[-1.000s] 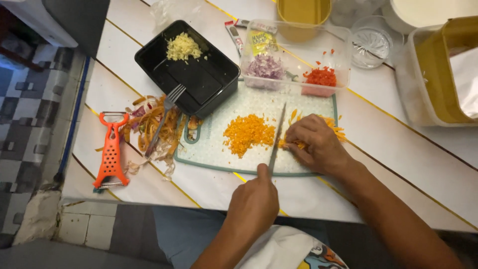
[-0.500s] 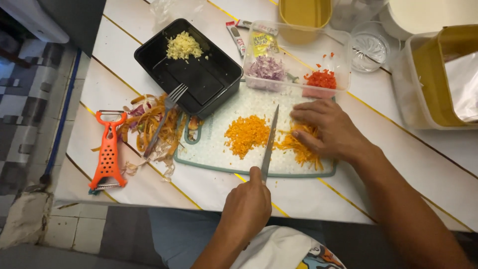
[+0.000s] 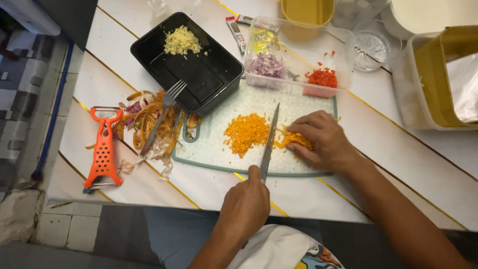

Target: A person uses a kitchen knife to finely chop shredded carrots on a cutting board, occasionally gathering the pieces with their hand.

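White striped table (image 3: 124, 184), pale cutting board (image 3: 219, 149), tiled floor (image 3: 20, 94)

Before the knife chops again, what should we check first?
1. Knife held firmly: ok, the left hand grips the handle, blade tip on the cutting board.
2. Right hand holding down the uncut carrot strips: ok.
3. Fingertips clear of the blade: cannot tell, they sit very near it.
4. Chopped carrot pile out of the way: ok, it lies on the blade's other side.
5. Board lying flat on the table: ok.
6. Fork and orange peeler away from the hands: ok, both sit off to the side by the peelings.
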